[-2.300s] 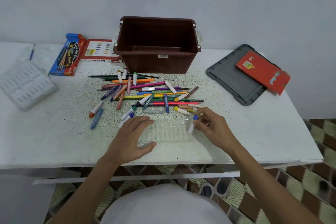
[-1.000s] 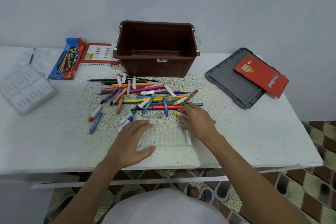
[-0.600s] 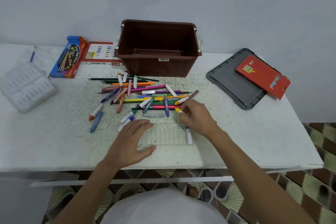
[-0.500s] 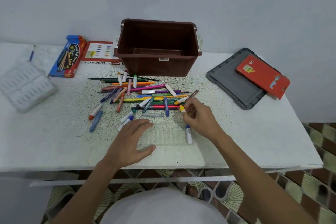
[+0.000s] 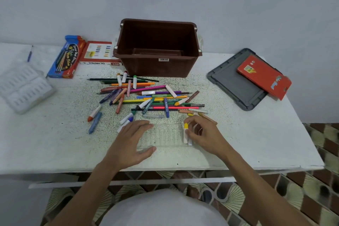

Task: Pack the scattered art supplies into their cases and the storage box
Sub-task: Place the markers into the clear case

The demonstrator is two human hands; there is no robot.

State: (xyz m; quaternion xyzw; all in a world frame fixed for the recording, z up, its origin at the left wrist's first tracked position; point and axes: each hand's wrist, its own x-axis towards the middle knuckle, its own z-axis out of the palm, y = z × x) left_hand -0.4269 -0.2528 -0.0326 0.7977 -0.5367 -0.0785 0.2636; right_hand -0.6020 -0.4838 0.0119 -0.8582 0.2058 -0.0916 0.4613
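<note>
Head view: right hand (image 5: 203,134) pinches yellow crayon (image 5: 185,130) over clear tray (image 5: 165,135), lower centre; left hand (image 5: 132,141) spread flat, steadying it. Risk: crayon misses slot, rolls off bench (image 5: 256,143).

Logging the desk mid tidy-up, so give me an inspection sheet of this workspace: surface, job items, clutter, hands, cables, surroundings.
Surface: white table, dark-speckled at the middle.
Job's things: pens and crayons pile before the empty-looking brown storage box; clear tray at the near edge; grey lid with red case on it, right; blue pencil box, oil pastels box, white tray, left.
Clutter: thin blue stick far left, unidentifiable.
Hands: left hand rests on the clear tray's left end; right hand pinches a yellow-tipped crayon over its right end.
Cables: nothing seen.
Surroundings: plain wall, patterned tiled floor.
</note>
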